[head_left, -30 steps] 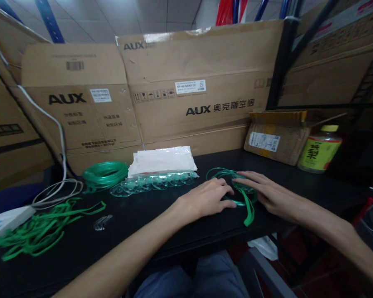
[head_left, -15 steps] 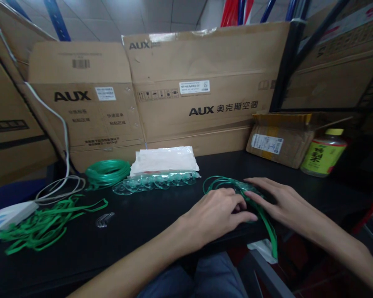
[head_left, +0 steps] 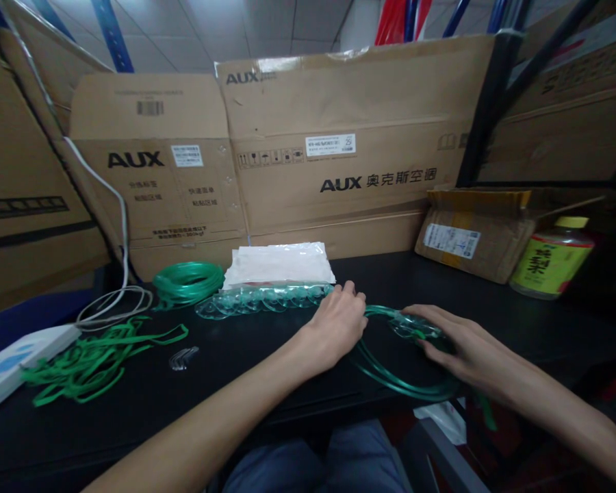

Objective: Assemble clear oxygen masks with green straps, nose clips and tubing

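1. Left-hand carton [head_left: 159,185]: bold dark "AUX"; beneath, two small printed blocks, 分拣标签 / 粘贴区域 and 快递面单 / 粘贴区域; bottom line blurred, "300kgf" legible near its end
2. Same carton, upper flap: barcode [head_left: 150,108], digits unreadable; white sticker [head_left: 187,155] beside the brand, print too fine to read
3. Large back carton [head_left: 287,188]: "AUX" at upper left; lower right, "AUX 奥克斯空调"
4. Same carton: row of handling signs [head_left: 270,157], including upward arrows, a glass and an umbrella; white label [head_left: 330,144], code apparently starting "KFR", remainder blurred
5. Small box [head_left: 500,246]: shipping label [head_left: 452,240], text illegible
6. Bottle [head_left: 554,263]: large dark characters on its yellow-green wrapper, not clear enough to transcribe
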`<state>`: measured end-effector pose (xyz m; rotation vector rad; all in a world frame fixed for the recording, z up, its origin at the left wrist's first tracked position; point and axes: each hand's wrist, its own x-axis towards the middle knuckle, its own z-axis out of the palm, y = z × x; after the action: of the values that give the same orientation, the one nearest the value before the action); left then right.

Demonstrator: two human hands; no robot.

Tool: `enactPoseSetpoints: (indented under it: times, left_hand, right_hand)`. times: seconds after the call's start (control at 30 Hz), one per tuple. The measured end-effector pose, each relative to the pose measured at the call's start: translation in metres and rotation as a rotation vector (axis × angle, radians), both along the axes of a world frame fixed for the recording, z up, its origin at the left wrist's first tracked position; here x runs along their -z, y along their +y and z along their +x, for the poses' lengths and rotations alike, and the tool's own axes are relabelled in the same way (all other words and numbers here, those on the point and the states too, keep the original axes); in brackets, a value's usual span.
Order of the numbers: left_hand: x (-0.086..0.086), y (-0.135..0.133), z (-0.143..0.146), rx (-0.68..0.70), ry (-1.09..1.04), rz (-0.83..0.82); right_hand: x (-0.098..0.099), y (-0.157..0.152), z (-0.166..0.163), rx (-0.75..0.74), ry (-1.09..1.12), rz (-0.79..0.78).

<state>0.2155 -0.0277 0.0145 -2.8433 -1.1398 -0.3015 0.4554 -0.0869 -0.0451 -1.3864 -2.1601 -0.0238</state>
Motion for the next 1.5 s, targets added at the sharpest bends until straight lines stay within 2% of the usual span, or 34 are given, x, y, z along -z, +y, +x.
enactPoseSetpoints:
  times: [0.17, 0.33, 0.5, 0.67, 0.77, 0.93, 1.13, 1.27, 1.5]
  left_hand:
    - [0.002, -0.011, -0.029, -0.061, -0.038, -0.061]
    - [0.009, -0.023, -0.079, -0.124, -0.099, -0.128]
    - [0.009, -0.013, -0.123, -0.258, -0.197, -0.231]
    - [0.011, -0.001, -0.140, -0.336, -0.233, -0.219]
    - [0.014, -0.003, -0.140, -0.360, -0.250, -0.200]
    - [0.016, -0.009, -0.138, -0.397, -0.265, -0.137]
    - [0.016, -0.010, -0.144, -0.431, -0.281, -0.100]
    - [0.013, -0.012, -0.145, -0.383, -0.284, -0.078]
    - [0.005, -0.015, -0.145, -0.264, -0.229, -0.035]
  right_hand:
    - [-0.012, -0.001, -0.020, -0.129, 0.060, -0.082]
    - [-0.022, 0.007, -0.053, -0.271, 0.104, -0.154]
    - [-0.028, 0.034, -0.108, -0.500, 0.077, -0.148]
    - [-0.038, 0.052, -0.140, -0.629, 0.050, -0.138]
    - [-0.044, 0.050, -0.144, -0.618, 0.068, -0.183]
    - [-0.045, 0.053, -0.153, -0.471, 0.084, -0.131]
    - [-0.048, 0.065, -0.168, -0.456, 0.025, -0.108]
    - [-0.045, 0.068, -0.169, -0.428, 0.025, -0.125]
    - [-0.046, 0.069, -0.164, -0.434, 0.172, -0.204]
